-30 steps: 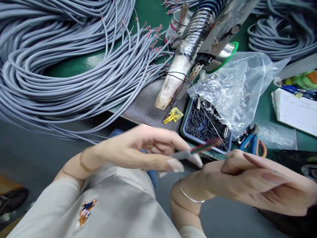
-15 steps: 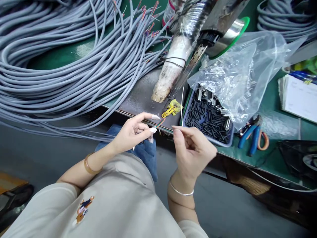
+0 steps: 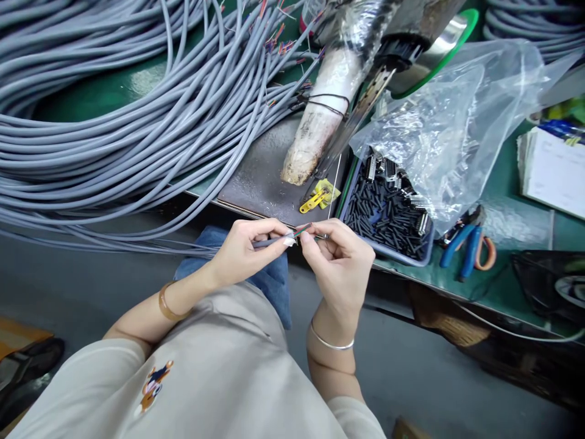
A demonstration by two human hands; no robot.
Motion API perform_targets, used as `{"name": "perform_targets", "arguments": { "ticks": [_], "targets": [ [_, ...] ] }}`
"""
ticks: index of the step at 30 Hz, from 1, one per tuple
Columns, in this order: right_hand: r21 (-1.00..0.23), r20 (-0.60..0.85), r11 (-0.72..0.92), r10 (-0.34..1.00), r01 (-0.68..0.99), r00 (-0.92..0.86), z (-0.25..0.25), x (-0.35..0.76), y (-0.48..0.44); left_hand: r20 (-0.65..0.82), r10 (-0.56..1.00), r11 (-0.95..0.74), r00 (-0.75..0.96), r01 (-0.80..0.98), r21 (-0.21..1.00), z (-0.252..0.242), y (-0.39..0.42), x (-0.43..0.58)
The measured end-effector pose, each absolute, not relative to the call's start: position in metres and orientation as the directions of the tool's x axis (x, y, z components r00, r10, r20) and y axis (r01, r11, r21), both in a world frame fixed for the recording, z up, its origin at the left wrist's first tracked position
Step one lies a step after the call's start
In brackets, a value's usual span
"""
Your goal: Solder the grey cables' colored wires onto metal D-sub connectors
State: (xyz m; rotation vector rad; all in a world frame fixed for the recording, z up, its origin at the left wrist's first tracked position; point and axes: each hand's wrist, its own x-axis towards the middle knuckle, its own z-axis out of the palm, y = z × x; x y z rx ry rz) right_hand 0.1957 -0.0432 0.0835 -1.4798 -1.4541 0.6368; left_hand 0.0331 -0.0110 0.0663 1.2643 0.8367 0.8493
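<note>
My left hand (image 3: 249, 247) pinches a grey cable (image 3: 264, 243) close to its stripped end, in front of the bench edge. Thin coloured wires (image 3: 300, 230), green and red among them, come out of that end. My right hand (image 3: 340, 250) has its thumb and index finger closed on these wires, almost touching the left fingertips. Whether it holds anything besides the wires is hidden by the fingers. Just beyond the hands, a yellow clip-like piece (image 3: 315, 200) lies on a dark plate (image 3: 256, 177).
Many grey cables (image 3: 137, 146) lie bundled on the left. A blue bin (image 3: 423, 259) of short black tubes and metal connectors stands right, partly under a clear plastic bag (image 3: 439, 122). Blue-handled pliers (image 3: 470, 253) lie farther right. A wrapped white tube (image 3: 315, 128) hangs over the plate.
My right hand has moved left, close to my left hand, and now pinches the wires near the cable end. The view has shifted slightly.
</note>
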Motion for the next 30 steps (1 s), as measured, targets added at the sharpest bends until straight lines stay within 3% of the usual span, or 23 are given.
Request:
{"name": "perform_targets", "arguments": {
  "ticks": [8, 10, 15, 18, 30],
  "targets": [
    [-0.792, 0.255, 0.118, 0.955, 0.600, 0.150, 0.0877, 0.1972, -0.0449, 0.261, 0.884, -0.320, 0.387, 0.096, 0.942, 0.0591, -0.0129, 0.0320],
    [-0.810, 0.226, 0.092, 0.960, 0.580, 0.164, 0.0870, 0.1969, -0.0449, 0.237, 0.897, -0.292, 0.372, 0.098, 0.951, 0.0589, -0.0138, 0.0322],
    [-0.900, 0.105, 0.005, 0.973, 0.435, 0.206, 0.0822, 0.1949, -0.0455, -0.016, 0.907, 0.071, 0.421, -0.115, 0.991, 0.0629, -0.0131, 0.0312],
    [-0.918, 0.098, 0.003, 0.971, 0.396, 0.219, 0.0810, 0.1941, -0.0461, -0.093, 0.877, 0.192, 0.471, -0.168, 0.967, 0.0639, -0.0113, 0.0305],
    [-0.901, 0.141, 0.033, 0.965, 0.433, 0.221, 0.0820, 0.1947, -0.0429, 0.018, 0.894, 0.007, 0.447, -0.053, 0.999, 0.0594, -0.0117, 0.0315]
  ]
}}
